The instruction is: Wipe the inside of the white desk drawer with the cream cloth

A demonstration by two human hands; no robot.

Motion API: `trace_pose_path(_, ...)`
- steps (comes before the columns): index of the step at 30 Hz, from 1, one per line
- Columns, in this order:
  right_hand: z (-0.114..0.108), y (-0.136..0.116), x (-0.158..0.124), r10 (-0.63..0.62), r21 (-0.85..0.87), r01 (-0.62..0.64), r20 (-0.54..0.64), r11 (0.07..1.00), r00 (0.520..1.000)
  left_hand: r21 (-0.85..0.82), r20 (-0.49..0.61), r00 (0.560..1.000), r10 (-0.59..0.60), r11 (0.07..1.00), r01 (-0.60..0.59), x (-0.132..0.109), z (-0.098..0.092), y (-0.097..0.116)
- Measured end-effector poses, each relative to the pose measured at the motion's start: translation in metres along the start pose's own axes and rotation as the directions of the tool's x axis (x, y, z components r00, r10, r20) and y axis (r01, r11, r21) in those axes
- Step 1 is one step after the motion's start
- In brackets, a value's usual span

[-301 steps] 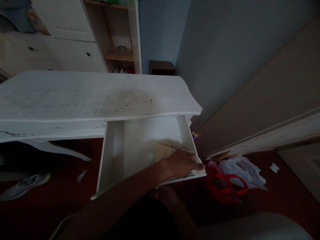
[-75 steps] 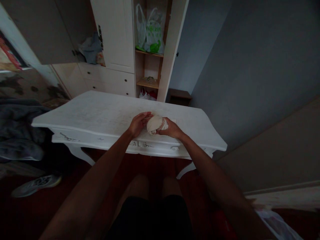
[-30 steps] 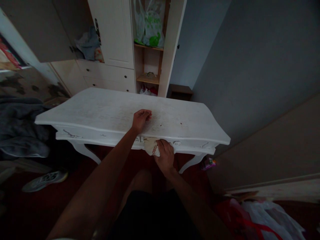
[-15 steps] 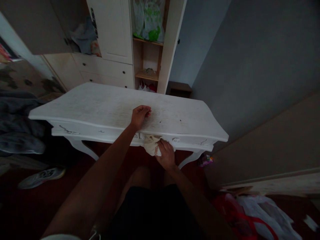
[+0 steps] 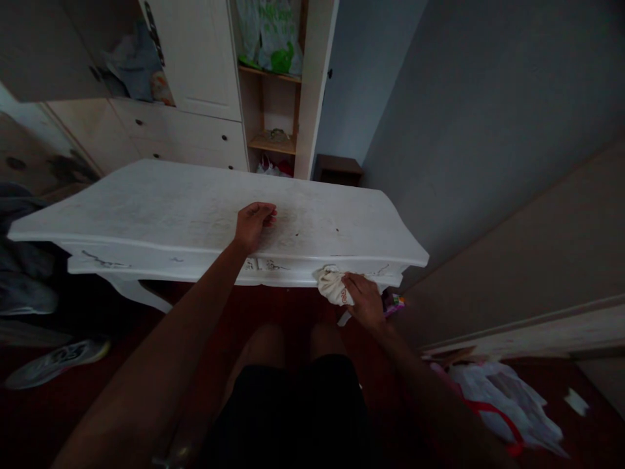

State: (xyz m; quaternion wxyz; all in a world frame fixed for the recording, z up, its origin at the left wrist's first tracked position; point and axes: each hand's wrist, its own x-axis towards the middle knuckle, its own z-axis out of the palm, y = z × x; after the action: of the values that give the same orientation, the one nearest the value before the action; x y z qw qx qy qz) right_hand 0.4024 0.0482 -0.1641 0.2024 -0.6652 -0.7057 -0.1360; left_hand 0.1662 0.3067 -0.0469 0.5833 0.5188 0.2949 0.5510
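A white table [image 5: 170, 202] with a carved front and curved legs stands before me, its top smudged with grey marks. My left hand [image 5: 254, 223] rests on the top near the front edge, fingers curled in, with nothing visible in them. In my right hand [image 5: 365, 301] is a cream cloth [image 5: 334, 286] with reddish letters, bunched up. It presses against the right part of the table's front, covering the carving there. Left of the cloth, a carved ornament [image 5: 273, 265] shows on the front panel.
Behind the table stands a white wardrobe [image 5: 205, 65] with an open shelf section holding plastic bags [image 5: 273, 39]. A shoe [image 5: 58, 361] lies on the dark red floor at left. Plastic bags [image 5: 508, 397] lie at lower right, beside a grey wall [image 5: 488, 130].
My right hand has slid the cloth rightward along the table's front, uncovering the carving near the middle. My left hand stays on the tabletop. The view has shifted slightly right.
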Motion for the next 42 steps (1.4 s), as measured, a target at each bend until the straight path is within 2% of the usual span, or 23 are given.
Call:
trace_pose_path(4,-0.018,0.042,-0.018,0.065,-0.072,-0.069,-0.064,0.995,0.996,0.036,-0.022,0.999,0.034,0.999,-0.034,0.000,0.000,0.002)
trace_pose_path(7,-0.031,0.062,-0.032,0.143,-0.063,-0.155,-0.166,0.986,0.976,0.148,-0.051,0.986,0.160,0.977,-0.151,-0.006,0.001,0.005)
trace_pose_path(9,-0.037,0.063,-0.035,0.219,-0.006,-0.226,-0.228,0.974,0.949,0.287,-0.052,0.957,0.286,0.922,-0.260,-0.017,0.001,0.008)
trace_pose_path(11,-0.040,0.056,-0.034,0.298,0.078,-0.287,-0.281,0.955,0.912,0.426,-0.028,0.907,0.420,0.826,-0.369,-0.036,0.001,0.008)
trace_pose_path(13,-0.042,0.045,-0.028,0.375,0.159,-0.340,-0.331,0.927,0.866,0.513,0.006,0.860,0.509,0.737,-0.440,-0.064,0.002,0.003)
trace_pose_path(14,-0.042,0.039,-0.025,0.411,0.193,-0.365,-0.349,0.911,0.842,0.530,0.023,0.860,0.509,0.724,-0.442,-0.081,0.003,-0.002)
trace_pose_path(17,-0.041,0.027,-0.018,0.499,0.279,-0.418,-0.379,0.865,0.779,0.491,-0.028,0.928,0.371,0.814,-0.310,-0.134,0.015,-0.029)
trace_pose_path(19,-0.039,0.022,-0.015,0.529,0.323,-0.427,-0.382,0.845,0.758,0.375,-0.018,0.988,0.151,0.918,-0.133,-0.161,0.027,-0.052)
trace_pose_path(20,-0.038,0.020,-0.014,0.537,0.341,-0.427,-0.374,0.838,0.756,0.309,0.005,1.000,-0.006,0.951,0.004,-0.170,0.034,-0.065)
trace_pose_path(21,-0.037,0.017,-0.012,0.545,0.356,-0.428,-0.362,0.831,0.756,0.237,0.036,0.981,-0.190,0.955,0.176,-0.175,0.041,-0.076)
trace_pose_path(22,-0.036,0.014,-0.011,0.552,0.371,-0.429,-0.349,0.824,0.757,0.154,0.055,0.930,-0.363,0.924,0.351,-0.176,0.047,-0.087)
trace_pose_path(23,-0.036,0.011,-0.010,0.559,0.385,-0.431,-0.337,0.816,0.757,0.072,0.096,0.859,-0.502,0.865,0.497,-0.174,0.052,-0.095)
trace_pose_path(25,-0.035,0.002,-0.006,0.576,0.409,-0.439,-0.319,0.800,0.753,-0.047,0.178,0.751,-0.636,0.757,0.652,-0.165,0.060,-0.106)
trace_pose_path(26,-0.034,-0.003,-0.003,0.583,0.418,-0.443,-0.314,0.793,0.749,-0.072,0.209,0.724,-0.657,0.728,0.682,-0.160,0.063,-0.108)
trace_pose_path(29,-0.033,-0.020,0.007,0.583,0.429,-0.437,-0.307,0.790,0.753,-0.065,0.262,0.711,-0.653,0.723,0.688,-0.145,0.072,-0.108)
trace_pose_path(31,-0.031,-0.032,0.015,0.554,0.424,-0.408,-0.313,0.808,0.771,-0.091,0.297,0.691,-0.659,0.701,0.707,-0.141,0.077,-0.108)
trace_pose_path(34,-0.027,-0.046,0.026,0.468,0.371,-0.341,-0.339,0.864,0.816,-0.237,0.303,0.671,-0.676,0.629,0.741,-0.142,0.082,-0.115)
trace_pose_path(37,-0.026,-0.055,0.033,0.369,0.265,-0.284,-0.367,0.921,0.854,-0.327,0.234,0.715,-0.659,0.639,0.696,-0.154,0.077,-0.129)
trace_pose_path(40,-0.029,-0.064,0.038,0.293,0.188,-0.239,-0.353,0.953,0.889,-0.258,0.094,0.771,-0.629,0.733,0.629,-0.180,0.062,-0.145)
trace_pose_path(42,-0.030,-0.072,0.042,0.249,0.169,-0.203,-0.324,0.964,0.913,-0.203,0.012,0.775,-0.632,0.757,0.621,-0.206,0.047,-0.158)
